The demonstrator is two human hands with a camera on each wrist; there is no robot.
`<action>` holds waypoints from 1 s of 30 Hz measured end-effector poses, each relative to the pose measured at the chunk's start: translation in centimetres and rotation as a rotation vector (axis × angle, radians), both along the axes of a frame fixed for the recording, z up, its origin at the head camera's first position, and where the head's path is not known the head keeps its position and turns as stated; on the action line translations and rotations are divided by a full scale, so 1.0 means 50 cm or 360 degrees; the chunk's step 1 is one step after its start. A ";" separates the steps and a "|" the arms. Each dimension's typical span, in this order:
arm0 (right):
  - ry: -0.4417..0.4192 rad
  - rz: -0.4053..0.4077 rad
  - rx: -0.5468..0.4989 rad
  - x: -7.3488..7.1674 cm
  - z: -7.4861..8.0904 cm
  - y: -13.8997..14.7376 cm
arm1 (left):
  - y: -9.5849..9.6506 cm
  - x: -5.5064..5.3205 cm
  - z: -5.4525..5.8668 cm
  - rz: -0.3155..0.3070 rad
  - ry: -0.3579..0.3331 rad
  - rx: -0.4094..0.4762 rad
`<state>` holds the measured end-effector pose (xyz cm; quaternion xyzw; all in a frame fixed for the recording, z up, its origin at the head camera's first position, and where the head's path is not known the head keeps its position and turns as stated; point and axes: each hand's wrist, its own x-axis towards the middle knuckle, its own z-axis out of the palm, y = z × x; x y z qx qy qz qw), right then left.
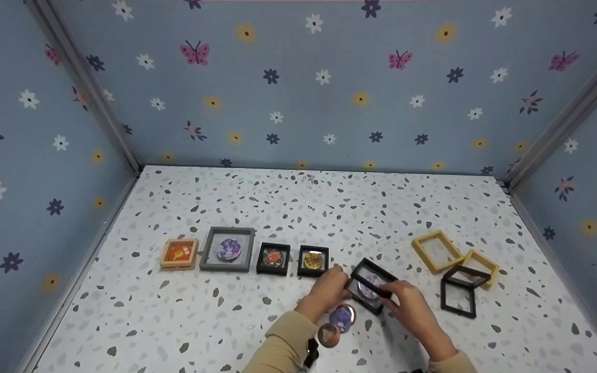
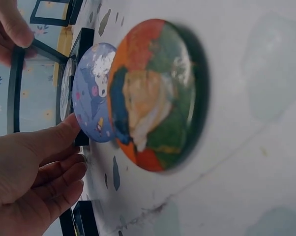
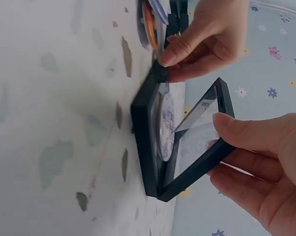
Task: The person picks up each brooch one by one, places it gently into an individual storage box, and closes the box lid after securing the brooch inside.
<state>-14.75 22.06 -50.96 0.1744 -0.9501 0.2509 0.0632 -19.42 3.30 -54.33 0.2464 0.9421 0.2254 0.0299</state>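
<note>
A black square display frame (image 3: 147,132) stands part-opened on the speckled tabletop, its two halves joined along one edge. A round lilac-and-white badge (image 3: 166,127) lies inside, against the clear film of the lower half. My right hand (image 1: 410,305) pinches the raised upper half (image 3: 199,164) by its edge, thumb on one side and fingers on the other. My left hand (image 1: 329,287) grips the near-left edge of the lower half between thumb and fingers. Close below it lie a portrait badge (image 2: 153,93), a purple badge (image 2: 94,93) and a third, partly covered badge (image 1: 352,310).
Leftward in a row are an orange-filled beige frame (image 1: 164,265), a grey frame (image 1: 226,268) and two small black frames (image 1: 273,271), each holding a picture or badge. At right lie two yellow frames (image 1: 424,256) and an opened black frame (image 1: 458,312). Flowered walls (image 1: 298,119) enclose the table.
</note>
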 end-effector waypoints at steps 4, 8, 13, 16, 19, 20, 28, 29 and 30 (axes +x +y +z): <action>0.0026 0.0037 0.0054 0.004 -0.015 -0.002 | -0.001 0.002 -0.003 0.0007 -0.0007 0.0019; 0.0049 0.0108 0.0070 0.005 -0.026 -0.002 | -0.003 0.003 -0.006 0.0010 0.0001 0.0023; 0.0000 0.0131 0.0088 0.005 -0.030 -0.006 | -0.005 0.002 -0.005 0.0012 -0.0015 0.0042; -0.0005 0.0154 0.0114 0.005 -0.033 -0.009 | -0.006 0.001 -0.004 0.0007 -0.0024 0.0049; 0.0000 0.0190 0.0142 0.006 -0.035 -0.012 | -0.007 0.001 -0.003 0.0002 -0.0018 0.0045; 0.0000 0.0201 0.0150 0.006 -0.036 -0.013 | -0.007 0.001 -0.003 0.0000 -0.0010 0.0041; -0.0067 0.0214 0.0210 0.004 -0.037 -0.014 | -0.004 0.000 -0.004 0.0009 -0.0020 0.0039; -0.0087 0.0213 0.0210 0.003 -0.036 -0.014 | -0.004 0.000 -0.004 0.0011 -0.0029 0.0037; -0.0105 0.0214 0.0209 0.003 -0.035 -0.014 | -0.005 0.001 -0.003 0.0014 -0.0035 0.0034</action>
